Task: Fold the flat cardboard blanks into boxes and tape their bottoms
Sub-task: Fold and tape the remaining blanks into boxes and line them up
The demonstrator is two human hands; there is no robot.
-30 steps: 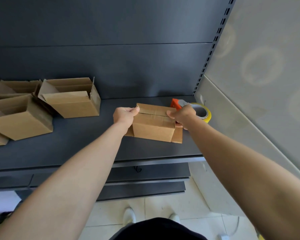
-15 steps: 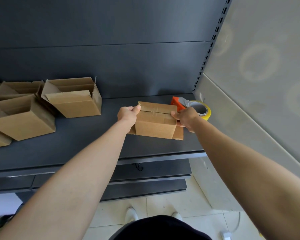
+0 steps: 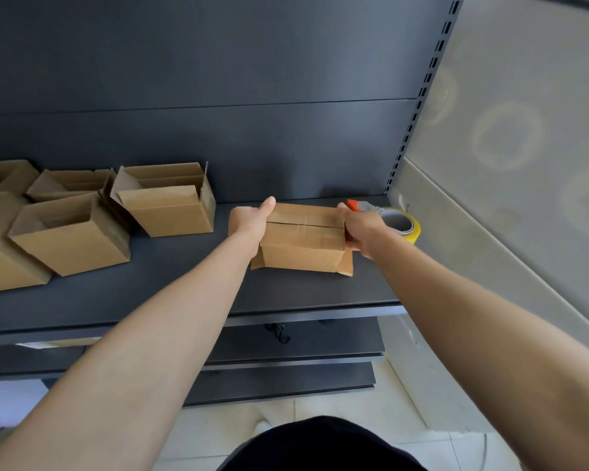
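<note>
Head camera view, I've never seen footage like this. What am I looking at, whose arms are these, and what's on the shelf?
There is no machine here. A camera worn on a person's head looks down along their bare arms. The left hand and right hand grip the two ends of a small cardboard box standing on a dark shelf, its closed flaps facing up. Behind the right hand lies a tape dispenser with a yellow roll. Further left on the shelf sit several open boxes, already folded.

Box (image 3: 303, 243) on shelf (image 3: 184, 290); tape dispenser (image 3: 393, 220) right; finished boxes (image 3: 165, 198) left
</note>
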